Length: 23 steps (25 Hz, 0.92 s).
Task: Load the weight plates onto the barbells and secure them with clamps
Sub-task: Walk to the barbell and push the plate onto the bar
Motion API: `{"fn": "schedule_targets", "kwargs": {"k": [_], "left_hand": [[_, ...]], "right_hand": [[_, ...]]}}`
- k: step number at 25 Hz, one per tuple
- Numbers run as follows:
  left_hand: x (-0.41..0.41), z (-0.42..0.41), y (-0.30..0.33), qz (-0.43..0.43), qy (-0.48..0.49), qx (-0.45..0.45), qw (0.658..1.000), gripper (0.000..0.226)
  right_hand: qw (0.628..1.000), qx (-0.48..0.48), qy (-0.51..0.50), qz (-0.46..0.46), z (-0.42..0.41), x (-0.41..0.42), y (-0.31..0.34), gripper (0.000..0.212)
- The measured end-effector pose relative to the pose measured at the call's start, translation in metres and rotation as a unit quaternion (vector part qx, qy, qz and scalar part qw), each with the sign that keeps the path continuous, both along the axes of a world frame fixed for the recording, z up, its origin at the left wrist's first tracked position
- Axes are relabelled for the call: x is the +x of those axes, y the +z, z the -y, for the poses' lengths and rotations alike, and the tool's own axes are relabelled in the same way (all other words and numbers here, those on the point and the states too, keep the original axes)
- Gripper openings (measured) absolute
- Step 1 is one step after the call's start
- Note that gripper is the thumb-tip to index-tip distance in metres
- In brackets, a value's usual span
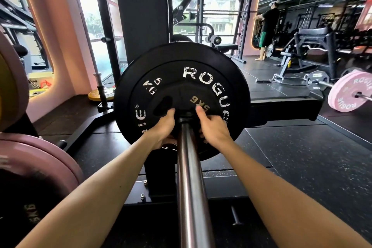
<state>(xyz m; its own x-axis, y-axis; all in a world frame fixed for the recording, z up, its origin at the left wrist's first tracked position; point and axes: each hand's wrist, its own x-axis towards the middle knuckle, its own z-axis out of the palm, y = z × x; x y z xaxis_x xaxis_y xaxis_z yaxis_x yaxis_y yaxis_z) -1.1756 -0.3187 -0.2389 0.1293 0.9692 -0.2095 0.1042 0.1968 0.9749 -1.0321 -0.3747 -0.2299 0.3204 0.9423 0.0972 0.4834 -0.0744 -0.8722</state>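
A steel barbell sleeve (190, 177) runs from the bottom of the view up into the centre. On it sits a large black Rogue bumper plate (203, 62), and in front of that a small black 5 kg plate (187, 94) with a grip hole. My left hand (164, 127) holds the small plate's lower left edge, thumb near the hole. My right hand (211, 125) grips its lower right edge, thumb pressed on the plate face. Both hands flank the sleeve. No clamp is visible.
Pink plates (38, 159) are stacked at the lower left. A black rack upright (141, 6) stands behind the plate. A second barbell with a pink Rogue plate (350, 92) lies on the floor at right. A mirror (314, 16) reflects a person.
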Motion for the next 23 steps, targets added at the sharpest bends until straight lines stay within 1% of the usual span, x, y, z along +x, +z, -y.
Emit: {"fn": "schedule_targets", "kwargs": {"k": [1, 2, 3, 6, 8, 11, 13, 16, 19, 20, 21, 22, 23], "left_hand": [[0.001, -0.002, 0.000, -0.015, -0.004, -0.007, 1.000, 0.078], [0.002, -0.003, 0.001, -0.029, -0.003, -0.010, 1.000, 0.091], [0.004, -0.002, 0.001, -0.039, 0.005, -0.009, 0.999, 0.096], [0.009, -0.002, -0.001, -0.034, 0.031, -0.005, 0.999, 0.085], [0.010, -0.002, -0.004, -0.007, 0.035, -0.016, 0.999, 0.081], [0.009, -0.004, -0.009, 0.033, 0.030, -0.032, 0.998, 0.089], [0.009, -0.009, -0.013, 0.056, 0.024, -0.020, 0.998, 0.100], [0.008, -0.015, -0.016, 0.073, 0.019, 0.002, 0.997, 0.098], [0.008, -0.014, -0.014, 0.070, 0.011, 0.001, 0.998, 0.099], [0.008, -0.013, -0.017, 0.079, 0.010, -0.010, 0.997, 0.100], [0.008, -0.012, -0.020, 0.100, 0.007, -0.029, 0.995, 0.101], [0.007, -0.010, -0.027, 0.127, 0.007, -0.049, 0.991, 0.103], [0.006, -0.008, -0.030, 0.138, 0.011, -0.063, 0.988, 0.106]], "right_hand": [[0.999, -0.019, 0.004, 0.039, -0.002, -0.001, 0.008, 0.081], [0.997, -0.039, 0.010, 0.073, -0.003, -0.003, 0.015, 0.080], [0.993, -0.053, 0.012, 0.102, -0.005, -0.006, 0.020, 0.076], [0.982, -0.094, 0.023, 0.159, -0.014, -0.012, 0.024, 0.077], [0.979, -0.088, 0.018, 0.182, -0.022, -0.016, 0.021, 0.078], [0.963, -0.043, 0.002, 0.265, -0.026, -0.019, 0.023, 0.064], [0.956, -0.012, 0.010, 0.292, -0.025, -0.019, 0.025, 0.056], [0.964, 0.016, 0.015, 0.267, -0.023, -0.015, 0.024, 0.053], [0.980, 0.032, 0.016, 0.197, -0.020, -0.011, 0.019, 0.053], [0.990, 0.038, 0.006, 0.133, -0.021, -0.007, 0.013, 0.052], [0.998, 0.048, -0.009, 0.049, -0.020, -0.005, 0.006, 0.054], [0.998, 0.051, -0.030, -0.013, -0.018, -0.002, 0.000, 0.058], [0.997, 0.053, -0.041, -0.032, -0.017, 0.001, -0.003, 0.063]]}}
